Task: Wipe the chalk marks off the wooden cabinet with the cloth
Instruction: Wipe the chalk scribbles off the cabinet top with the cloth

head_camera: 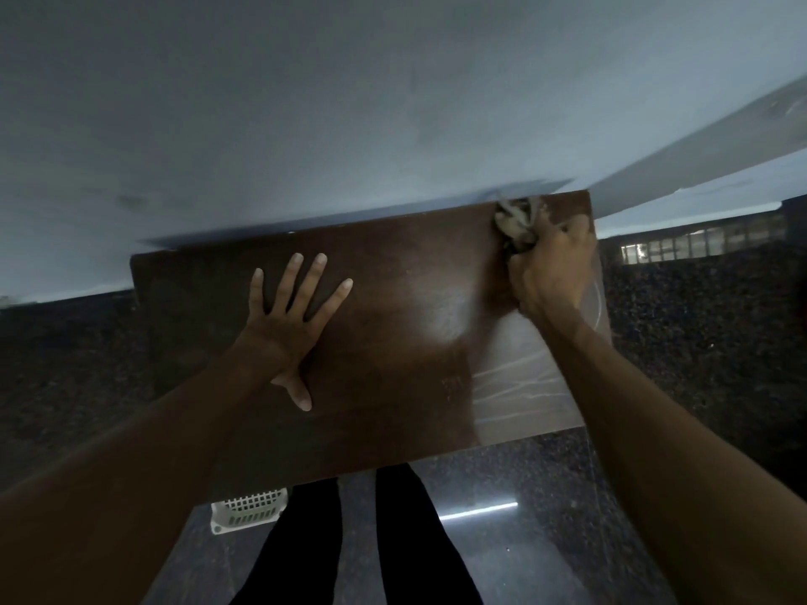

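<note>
The dark brown wooden cabinet (393,377) fills the middle of the view, its top seen from above. White chalk marks (519,386) smear its right part, with a pale hazy patch nearer the centre. My right hand (552,272) grips a crumpled grey cloth (517,222) and presses it on the far right corner of the top. My left hand (290,316) lies flat on the left half, fingers spread and straight.
A pale blue wall (349,102) stands right behind the cabinet. Dark speckled floor (698,342) surrounds it. A white plastic basket (249,510) sits on the floor under the front edge, beside my legs in black trousers (410,539).
</note>
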`<state>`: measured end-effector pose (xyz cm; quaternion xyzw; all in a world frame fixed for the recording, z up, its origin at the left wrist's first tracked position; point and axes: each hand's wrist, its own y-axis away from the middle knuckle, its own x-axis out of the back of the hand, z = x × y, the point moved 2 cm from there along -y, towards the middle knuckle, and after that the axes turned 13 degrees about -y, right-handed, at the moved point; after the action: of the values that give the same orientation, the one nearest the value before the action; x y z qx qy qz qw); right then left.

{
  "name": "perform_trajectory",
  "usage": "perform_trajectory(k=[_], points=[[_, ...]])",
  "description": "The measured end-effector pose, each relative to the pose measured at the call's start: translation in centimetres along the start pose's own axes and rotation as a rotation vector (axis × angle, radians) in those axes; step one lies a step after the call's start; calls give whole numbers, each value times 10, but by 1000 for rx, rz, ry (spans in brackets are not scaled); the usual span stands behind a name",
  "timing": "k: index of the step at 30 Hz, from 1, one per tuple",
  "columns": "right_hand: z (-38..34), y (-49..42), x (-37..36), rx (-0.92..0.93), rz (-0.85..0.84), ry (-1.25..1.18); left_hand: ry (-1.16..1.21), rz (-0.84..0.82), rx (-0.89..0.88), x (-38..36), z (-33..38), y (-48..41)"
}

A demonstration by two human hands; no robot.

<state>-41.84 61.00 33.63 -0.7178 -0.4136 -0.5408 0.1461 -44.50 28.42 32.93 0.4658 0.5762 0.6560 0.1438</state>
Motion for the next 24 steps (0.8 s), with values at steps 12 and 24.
perform_trajectory(k=[12,24], points=[[-53,131,-68,573,-402,21,14,39,12,0,4,-3],[-34,-12,-13,-21,19,33,44,60,-16,0,1,-2]])
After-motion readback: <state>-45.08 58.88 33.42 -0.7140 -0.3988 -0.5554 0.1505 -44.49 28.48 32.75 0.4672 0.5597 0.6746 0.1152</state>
